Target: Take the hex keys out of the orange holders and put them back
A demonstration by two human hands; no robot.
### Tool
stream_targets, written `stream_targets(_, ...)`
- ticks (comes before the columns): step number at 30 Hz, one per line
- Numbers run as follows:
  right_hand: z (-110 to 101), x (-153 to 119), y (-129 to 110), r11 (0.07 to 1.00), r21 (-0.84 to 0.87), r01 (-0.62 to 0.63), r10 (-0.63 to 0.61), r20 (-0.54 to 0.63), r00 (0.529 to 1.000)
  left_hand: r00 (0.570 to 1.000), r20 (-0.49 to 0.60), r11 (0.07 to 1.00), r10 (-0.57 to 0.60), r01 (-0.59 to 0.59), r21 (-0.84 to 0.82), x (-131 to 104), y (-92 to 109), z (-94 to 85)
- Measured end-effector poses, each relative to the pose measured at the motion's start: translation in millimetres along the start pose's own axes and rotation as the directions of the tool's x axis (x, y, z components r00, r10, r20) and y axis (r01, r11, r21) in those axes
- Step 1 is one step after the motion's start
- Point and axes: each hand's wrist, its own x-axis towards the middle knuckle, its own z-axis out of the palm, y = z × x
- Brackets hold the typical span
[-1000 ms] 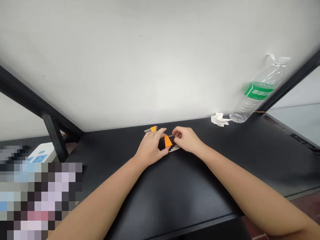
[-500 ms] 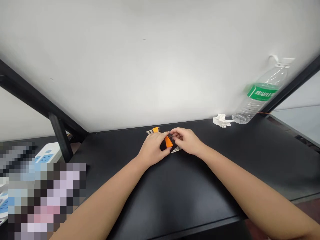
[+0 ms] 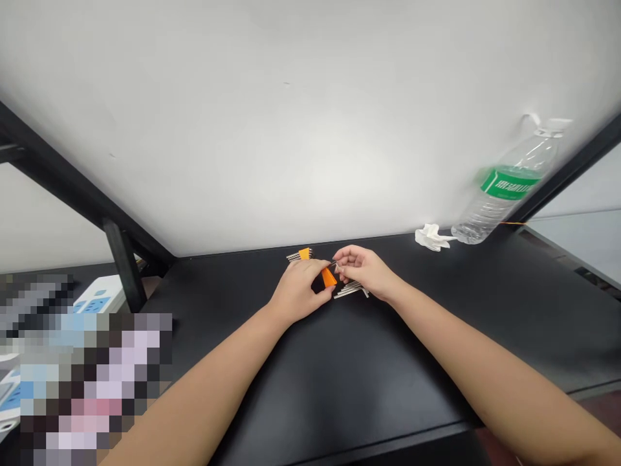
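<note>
My left hand (image 3: 301,285) is closed around an orange hex key holder (image 3: 328,277), gripping it between thumb and fingers. In my right hand (image 3: 361,268) a thin metal hex key (image 3: 336,263) is pinched at the fingertips, its end close to the holder's upper edge. Whether its tip sits inside the holder I cannot tell. Several loose hex keys (image 3: 348,290) lie on the black table just below my right hand. Behind my left hand rests a second orange holder (image 3: 305,254) with several hex keys in it, partly hidden by my fingers.
A clear plastic bottle (image 3: 509,184) with a green label leans at the back right, beside a crumpled white tissue (image 3: 431,237). The black table (image 3: 339,375) meets a pale wall (image 3: 291,129). White power strips (image 3: 99,294) and a blurred patch are at left.
My right hand has shifted slightly right, away from the holder, uncovering more of the loose hex keys. My left hand keeps its hold. The view has tilted a little.
</note>
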Motion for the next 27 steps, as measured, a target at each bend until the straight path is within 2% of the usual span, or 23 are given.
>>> stream_targets(5, 1.5, 0.0, 2.4, 1.000, -0.009, 0.007, -0.007, 0.006, 1.000, 0.999, -0.035, 1.000, -0.011, 0.011, -0.011, 0.5, 0.8, -0.6)
stream_targets(10, 1.0, -1.6, -0.3, 0.998, -0.038, 0.051, -0.050, 0.010, 0.999, 1.000, -0.009, 1.000, 0.010, -0.010, -0.012, 0.5, 0.1, -1.3)
stream_targets(17, 3.9, 0.1, 1.1, 0.998, -0.053, 0.040, -0.041, -0.017, 0.999, 1.000, -0.007, 1.000, 0.030, -0.031, -0.006, 1.4, -0.8, -1.9)
stream_targets(23, 5.7, -0.6, 0.4, 0.969, -0.246, 0.013, -0.031, -0.071, 0.997, 0.996, -0.005, 0.995, 0.091, -0.091, 0.031, 1.6, 0.9, -2.7)
stream_targets(27, 7.9, -2.7, 2.0, 0.935, -0.352, 0.032, -0.080, -0.122, 0.989, 0.998, 0.004, 0.996, 0.062, -0.062, 0.064, 2.4, 3.9, -4.6)
